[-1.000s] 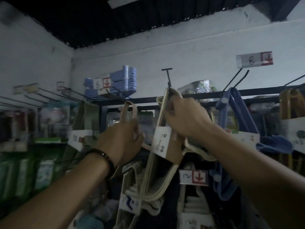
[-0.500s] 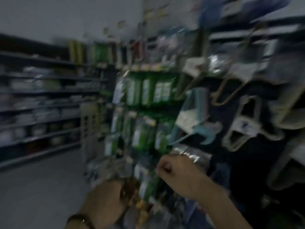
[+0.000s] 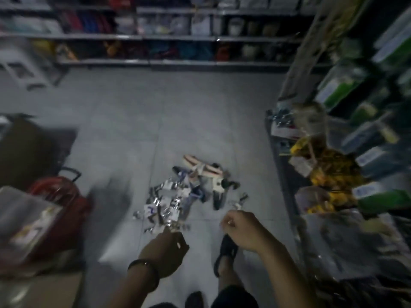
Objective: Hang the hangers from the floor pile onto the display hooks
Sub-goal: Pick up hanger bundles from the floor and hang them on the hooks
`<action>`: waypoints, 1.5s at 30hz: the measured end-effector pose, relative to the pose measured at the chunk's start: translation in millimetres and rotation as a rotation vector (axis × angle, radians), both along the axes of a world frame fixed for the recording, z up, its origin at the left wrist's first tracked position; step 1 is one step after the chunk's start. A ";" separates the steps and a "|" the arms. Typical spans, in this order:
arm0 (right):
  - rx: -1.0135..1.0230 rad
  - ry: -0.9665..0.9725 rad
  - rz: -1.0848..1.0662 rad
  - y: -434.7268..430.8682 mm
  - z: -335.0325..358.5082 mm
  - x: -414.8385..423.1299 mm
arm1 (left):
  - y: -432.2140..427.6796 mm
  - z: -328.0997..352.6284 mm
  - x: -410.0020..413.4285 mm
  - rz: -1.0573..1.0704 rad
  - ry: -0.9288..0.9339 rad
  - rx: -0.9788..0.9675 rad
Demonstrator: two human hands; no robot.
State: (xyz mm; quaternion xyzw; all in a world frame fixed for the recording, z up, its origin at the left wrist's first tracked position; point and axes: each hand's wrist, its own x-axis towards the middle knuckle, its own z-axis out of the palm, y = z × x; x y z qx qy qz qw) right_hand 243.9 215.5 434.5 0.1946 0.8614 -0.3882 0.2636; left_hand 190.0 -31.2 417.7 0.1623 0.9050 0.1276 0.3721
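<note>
Two hands of mine, left hand [image 3: 164, 252] and right hand [image 3: 243, 232]; one dark wristband [image 3: 144, 266]; one floor pile of hangers [image 3: 189, 192], pieces too blurred to count; one red bag [image 3: 66, 205]; one sandalled foot [image 3: 225, 252].

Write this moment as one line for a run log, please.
hanger pile: on floor | left hand: low, near pile, fingers hidden | right hand: curled, nothing seen in it

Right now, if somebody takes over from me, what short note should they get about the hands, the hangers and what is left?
Left hand: low by the near edge of the pile, grip too blurred to tell.
Right hand: fingers curled, nothing visible in it.
The pile of hangers lies on the floor, ahead of both hands. Hooks not in view.
Done: cannot tell from here.
Left: pick up hangers, hang them.
</note>
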 end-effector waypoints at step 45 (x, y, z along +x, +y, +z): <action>0.753 -0.173 0.816 -15.9 -770.5 -403.1 | 22.6 -754.3 -271.8 0.185 -0.159 -0.146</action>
